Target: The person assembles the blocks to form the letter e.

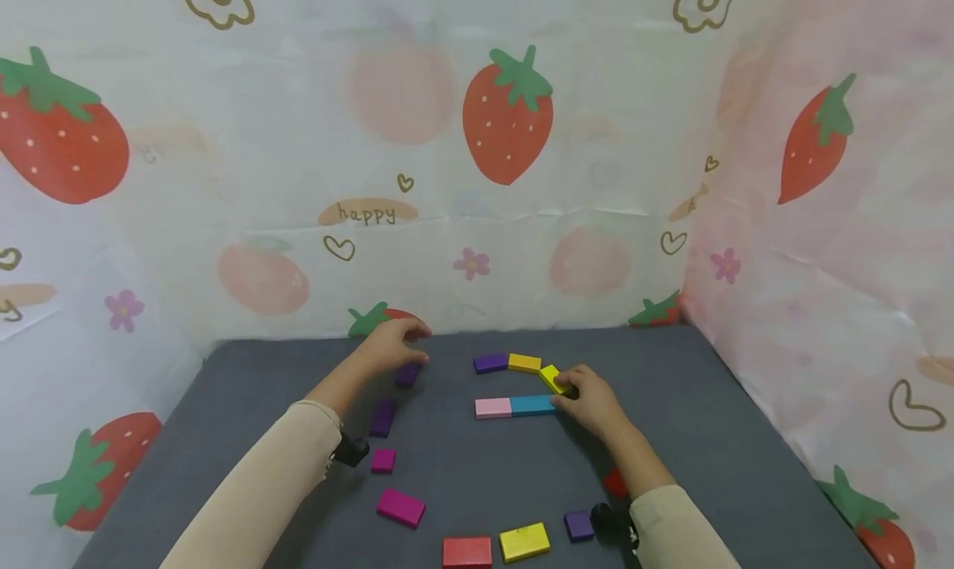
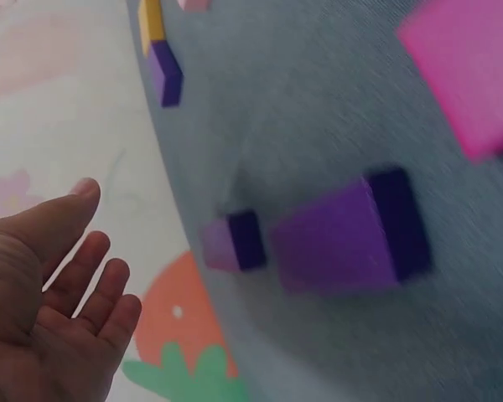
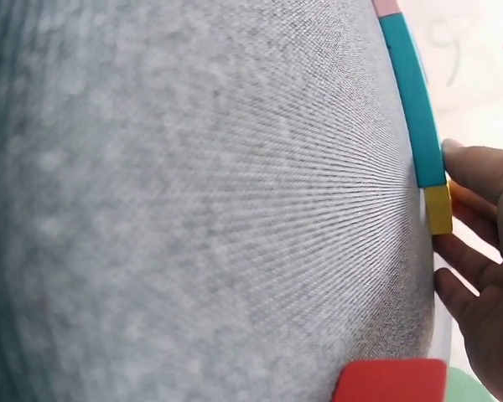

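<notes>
My right hand (image 1: 592, 402) grips a yellow block (image 1: 551, 377) between thumb and fingers. That block slants at the right end of a curved row, beside an orange-yellow block (image 1: 525, 363) and a purple block (image 1: 490, 363). Just in front lies a blue block (image 1: 532, 405), end to end with a pink block (image 1: 493, 408); in the right wrist view the thumb overlaps the blue one's edge. My left hand (image 1: 391, 344) hovers at the back left, thumb and fingers apart, holding nothing. Beneath it is a purple block (image 1: 407, 374); another purple block (image 1: 383, 418) lies nearer.
Down the left side are a small magenta block (image 1: 383, 461) and a longer magenta block (image 1: 401, 508). Along the front lie a red block (image 1: 467, 552), a yellow block (image 1: 525, 542) and a purple block (image 1: 578, 526). Another red block (image 1: 615, 483) is partly behind the right forearm.
</notes>
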Demonstrator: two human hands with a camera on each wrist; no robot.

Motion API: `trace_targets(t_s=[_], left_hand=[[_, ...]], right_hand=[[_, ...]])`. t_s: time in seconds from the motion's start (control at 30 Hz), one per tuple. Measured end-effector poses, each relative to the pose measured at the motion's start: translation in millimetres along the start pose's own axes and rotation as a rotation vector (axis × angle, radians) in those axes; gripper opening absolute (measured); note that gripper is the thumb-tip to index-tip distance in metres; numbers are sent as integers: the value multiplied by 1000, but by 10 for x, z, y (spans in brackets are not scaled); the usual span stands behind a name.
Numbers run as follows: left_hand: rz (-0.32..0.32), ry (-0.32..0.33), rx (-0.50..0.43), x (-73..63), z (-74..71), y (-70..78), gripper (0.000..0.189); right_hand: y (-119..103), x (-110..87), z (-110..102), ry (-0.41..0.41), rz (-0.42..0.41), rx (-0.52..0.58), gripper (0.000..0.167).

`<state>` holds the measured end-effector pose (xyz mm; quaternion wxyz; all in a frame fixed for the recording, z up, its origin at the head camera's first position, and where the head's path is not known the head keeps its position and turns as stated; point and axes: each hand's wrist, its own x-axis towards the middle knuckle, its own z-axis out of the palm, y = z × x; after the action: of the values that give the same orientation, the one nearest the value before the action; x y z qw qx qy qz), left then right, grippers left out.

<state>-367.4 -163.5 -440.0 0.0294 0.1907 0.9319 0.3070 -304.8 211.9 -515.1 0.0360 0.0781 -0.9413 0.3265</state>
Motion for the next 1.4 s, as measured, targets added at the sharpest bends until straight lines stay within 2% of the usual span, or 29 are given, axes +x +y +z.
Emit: trace_targets(t_s=[0.13, 0.43, 0.8, 1.03, 1.4], left_hand=[[3, 7, 12, -62, -25, -105, 50], [-45, -43, -10, -108, 43, -297, 63], [-113, -61, -19, -103, 148, -368, 75], [-167, -71, -75, -110, 229, -404, 80], [-161, -65, -55, -99, 292, -471, 77]], right_hand=[[1, -4, -15, 1, 3, 1, 39], [-28, -15, -23, -7, -2, -4, 39], [-28, -13, -15, -5, 13, -8, 39], [-29, -25, -25, -3, -2, -6, 38], [-14, -24, -24, -5, -4, 10, 38]])
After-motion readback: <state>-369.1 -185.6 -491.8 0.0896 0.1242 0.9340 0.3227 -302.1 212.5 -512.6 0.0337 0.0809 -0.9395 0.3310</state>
